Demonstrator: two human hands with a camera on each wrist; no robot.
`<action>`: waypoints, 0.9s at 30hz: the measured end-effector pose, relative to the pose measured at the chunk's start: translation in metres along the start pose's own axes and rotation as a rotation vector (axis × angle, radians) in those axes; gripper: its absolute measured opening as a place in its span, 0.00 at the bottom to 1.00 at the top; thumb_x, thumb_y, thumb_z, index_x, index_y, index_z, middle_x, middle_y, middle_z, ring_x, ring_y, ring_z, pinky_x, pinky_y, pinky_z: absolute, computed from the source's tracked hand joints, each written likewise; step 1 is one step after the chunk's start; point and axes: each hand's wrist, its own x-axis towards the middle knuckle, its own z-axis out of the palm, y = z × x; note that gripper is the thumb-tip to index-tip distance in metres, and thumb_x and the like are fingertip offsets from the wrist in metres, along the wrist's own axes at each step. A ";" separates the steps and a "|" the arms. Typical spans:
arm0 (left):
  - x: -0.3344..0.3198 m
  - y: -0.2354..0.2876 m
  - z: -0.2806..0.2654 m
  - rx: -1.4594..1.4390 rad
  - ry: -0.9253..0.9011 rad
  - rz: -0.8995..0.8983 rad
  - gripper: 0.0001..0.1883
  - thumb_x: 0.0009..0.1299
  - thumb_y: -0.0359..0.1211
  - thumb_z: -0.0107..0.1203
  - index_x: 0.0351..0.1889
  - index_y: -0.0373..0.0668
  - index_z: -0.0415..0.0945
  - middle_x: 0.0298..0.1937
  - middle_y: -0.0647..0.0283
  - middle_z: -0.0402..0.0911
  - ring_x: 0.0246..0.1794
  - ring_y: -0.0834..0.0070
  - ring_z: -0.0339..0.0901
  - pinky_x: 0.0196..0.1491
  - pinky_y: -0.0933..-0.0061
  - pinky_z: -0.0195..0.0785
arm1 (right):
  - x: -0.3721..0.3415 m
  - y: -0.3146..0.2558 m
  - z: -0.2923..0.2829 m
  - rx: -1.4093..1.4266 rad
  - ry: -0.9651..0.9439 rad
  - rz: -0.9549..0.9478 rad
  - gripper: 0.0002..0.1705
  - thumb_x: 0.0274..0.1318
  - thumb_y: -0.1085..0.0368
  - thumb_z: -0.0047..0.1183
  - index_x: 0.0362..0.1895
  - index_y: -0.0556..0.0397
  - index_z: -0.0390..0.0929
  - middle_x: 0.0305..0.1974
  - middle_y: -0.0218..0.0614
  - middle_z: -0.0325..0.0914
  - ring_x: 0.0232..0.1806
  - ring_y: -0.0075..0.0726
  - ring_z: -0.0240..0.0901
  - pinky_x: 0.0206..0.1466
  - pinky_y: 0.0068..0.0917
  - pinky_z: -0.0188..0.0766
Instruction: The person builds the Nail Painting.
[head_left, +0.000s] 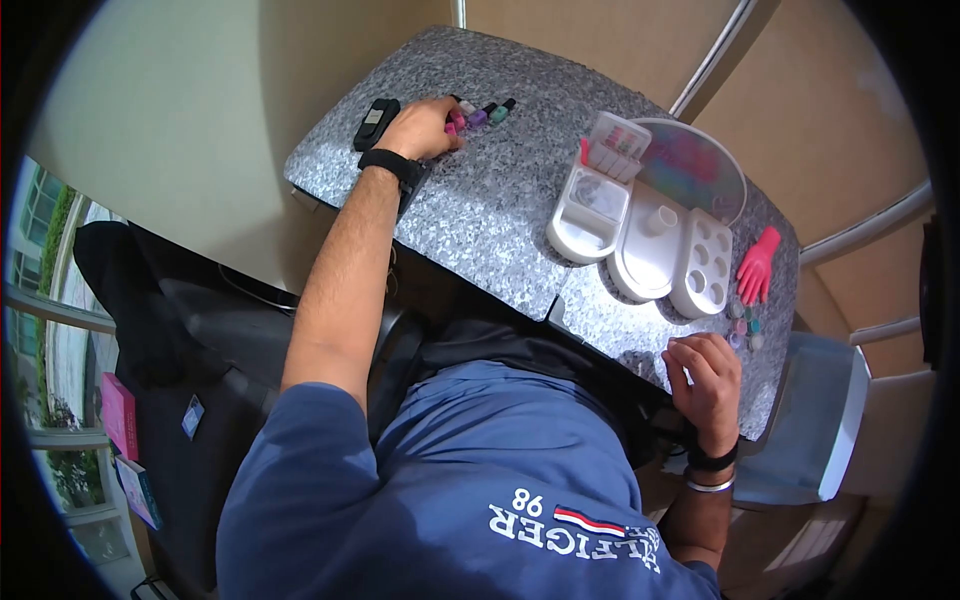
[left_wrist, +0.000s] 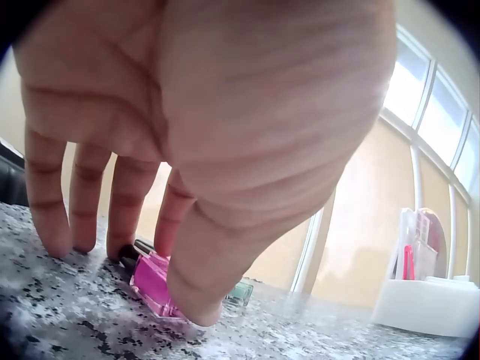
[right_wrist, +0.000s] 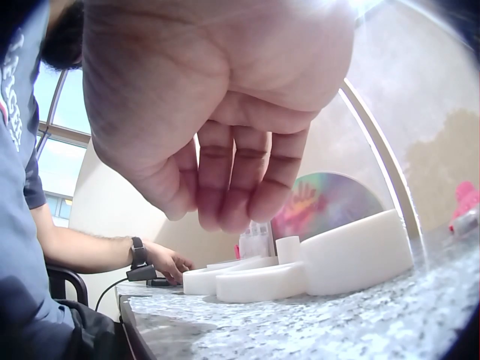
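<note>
My left hand point(head_left: 418, 130) is low over the tabletop at the far left, its thumb and a finger around a pink nail polish bottle point(left_wrist: 153, 283) with a black cap, which lies on its side. Beside it lie a purple bottle point(head_left: 478, 117) and a green bottle point(head_left: 500, 114). In the left wrist view the green bottle point(left_wrist: 240, 293) shows behind the thumb. My right hand point(head_left: 708, 385) hangs with loosely curled fingers above the near edge on the right, holding nothing; the right wrist view shows the same hand point(right_wrist: 225, 127) above the white containers point(right_wrist: 262, 283).
A black device point(head_left: 376, 124) sits left of my left hand. White organizers point(head_left: 640, 245) stand in the middle right, with a round multicoloured board point(head_left: 700, 165) behind. A pink glove point(head_left: 759, 264) and several small pots point(head_left: 740, 327) lie farther right, near a translucent bin point(head_left: 815, 410).
</note>
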 end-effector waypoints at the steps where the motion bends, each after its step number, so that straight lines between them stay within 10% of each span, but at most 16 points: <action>1: 0.001 -0.001 0.000 -0.008 0.011 -0.011 0.31 0.66 0.40 0.80 0.65 0.41 0.83 0.64 0.49 0.89 0.65 0.50 0.87 0.67 0.52 0.79 | 0.000 0.000 0.000 0.001 -0.002 0.003 0.12 0.54 0.73 0.76 0.41 0.54 0.86 0.39 0.37 0.89 0.40 0.46 0.85 0.42 0.40 0.81; 6: -0.008 0.007 -0.007 -0.005 0.105 -0.008 0.29 0.61 0.36 0.79 0.61 0.40 0.84 0.60 0.48 0.90 0.62 0.47 0.87 0.66 0.52 0.80 | -0.002 0.001 0.000 0.004 0.007 0.001 0.12 0.54 0.73 0.76 0.41 0.54 0.86 0.39 0.37 0.88 0.40 0.46 0.85 0.43 0.40 0.81; 15: -0.029 0.090 -0.022 -0.338 -0.078 0.606 0.21 0.56 0.24 0.77 0.47 0.39 0.84 0.55 0.64 0.82 0.49 0.73 0.86 0.52 0.70 0.85 | -0.002 0.000 -0.002 0.005 0.006 0.007 0.12 0.54 0.73 0.76 0.41 0.54 0.86 0.39 0.37 0.89 0.40 0.46 0.85 0.42 0.40 0.80; 21: -0.040 0.140 0.022 -0.251 -0.048 0.915 0.14 0.59 0.22 0.75 0.41 0.40 0.84 0.53 0.64 0.81 0.49 0.63 0.87 0.52 0.62 0.85 | -0.003 0.001 -0.004 -0.006 0.020 0.004 0.12 0.54 0.73 0.76 0.40 0.53 0.86 0.39 0.36 0.89 0.39 0.45 0.85 0.42 0.39 0.81; 27: -0.048 0.146 0.033 -0.108 -0.034 0.852 0.12 0.61 0.23 0.74 0.41 0.40 0.85 0.49 0.61 0.82 0.49 0.57 0.88 0.52 0.56 0.83 | -0.006 0.001 -0.007 -0.015 0.029 0.003 0.12 0.54 0.73 0.76 0.40 0.54 0.86 0.39 0.37 0.89 0.39 0.46 0.85 0.42 0.40 0.81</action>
